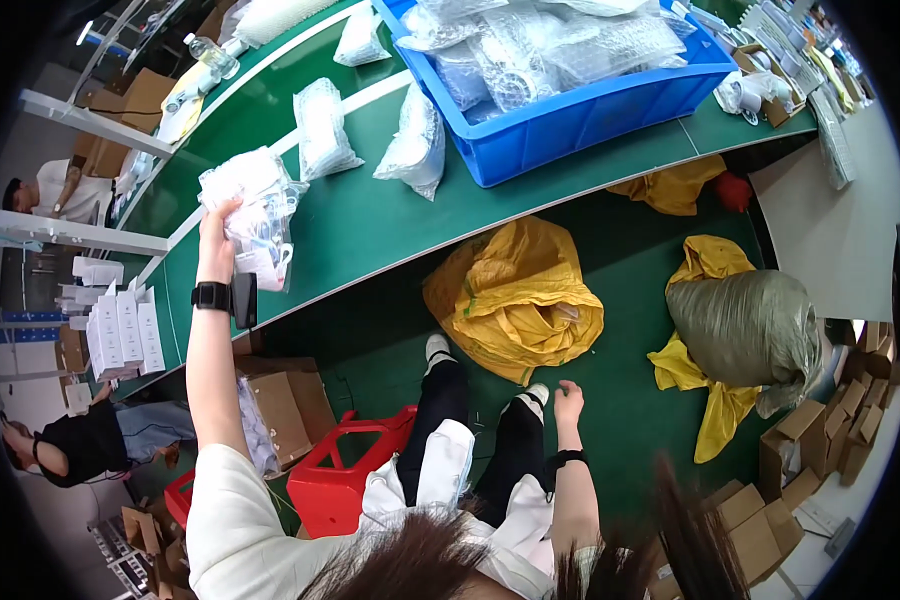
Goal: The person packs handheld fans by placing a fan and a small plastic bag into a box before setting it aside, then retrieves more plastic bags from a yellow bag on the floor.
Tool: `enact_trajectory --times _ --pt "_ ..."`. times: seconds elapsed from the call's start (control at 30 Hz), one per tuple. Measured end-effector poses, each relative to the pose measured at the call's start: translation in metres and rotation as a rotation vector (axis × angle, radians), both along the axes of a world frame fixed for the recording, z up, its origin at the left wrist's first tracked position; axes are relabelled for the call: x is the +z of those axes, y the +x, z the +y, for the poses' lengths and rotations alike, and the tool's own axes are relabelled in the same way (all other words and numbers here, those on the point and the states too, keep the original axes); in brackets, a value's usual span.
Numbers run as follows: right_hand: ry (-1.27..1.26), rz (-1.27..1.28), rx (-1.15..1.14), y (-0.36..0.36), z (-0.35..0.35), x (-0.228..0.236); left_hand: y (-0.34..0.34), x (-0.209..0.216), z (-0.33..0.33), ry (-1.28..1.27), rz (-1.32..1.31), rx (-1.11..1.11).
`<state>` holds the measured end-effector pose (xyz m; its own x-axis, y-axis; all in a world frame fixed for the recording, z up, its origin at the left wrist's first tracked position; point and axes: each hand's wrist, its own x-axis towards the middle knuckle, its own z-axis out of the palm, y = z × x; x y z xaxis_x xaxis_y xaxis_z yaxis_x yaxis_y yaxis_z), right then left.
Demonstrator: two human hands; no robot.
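Observation:
My left hand point(216, 238) reaches out over the green workbench at the left, its fingers closed on the edge of a clear plastic bag point(262, 215). White parts and thin cables show through that bag. Just beyond it lie several bubble-wrapped packs, among them an upright white pack point(324, 130) and a tapered pack point(416, 148). My right hand point(568, 402) hangs low beside my leg, over the floor; nothing is in it and its fingers are loosely apart.
A blue crate point(590, 125) full of bubble-wrapped packs stands on the green workbench point(355, 225). A yellow woven sack point(515, 300), a red stool point(345, 475) and an olive wrapped bundle point(745, 325) are on the floor. White boxes point(125, 330) stand left; two people are at the left.

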<state>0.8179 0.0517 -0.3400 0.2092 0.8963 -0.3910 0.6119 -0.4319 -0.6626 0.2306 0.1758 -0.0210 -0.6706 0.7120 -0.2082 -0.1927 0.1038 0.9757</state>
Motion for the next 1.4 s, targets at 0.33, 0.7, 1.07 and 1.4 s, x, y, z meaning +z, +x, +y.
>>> enact_trajectory --times 0.33,0.7,1.07,1.4 --pt "0.022 0.023 -0.029 -0.026 0.008 -0.021 -0.034 -0.077 0.04 -0.575 0.843 0.065" --pt "-0.321 -0.129 -0.619 0.031 0.077 -0.165 0.323 -0.055 -0.014 -0.394 0.506 -1.078" --pt "-0.008 0.581 -0.46 0.071 0.114 -0.25 0.487 -0.498 0.066 -0.019 1.147 -1.235" --pt "0.487 0.554 -0.416 0.061 0.122 -0.063 0.443 -0.463 0.073 -0.735 1.455 -1.678"
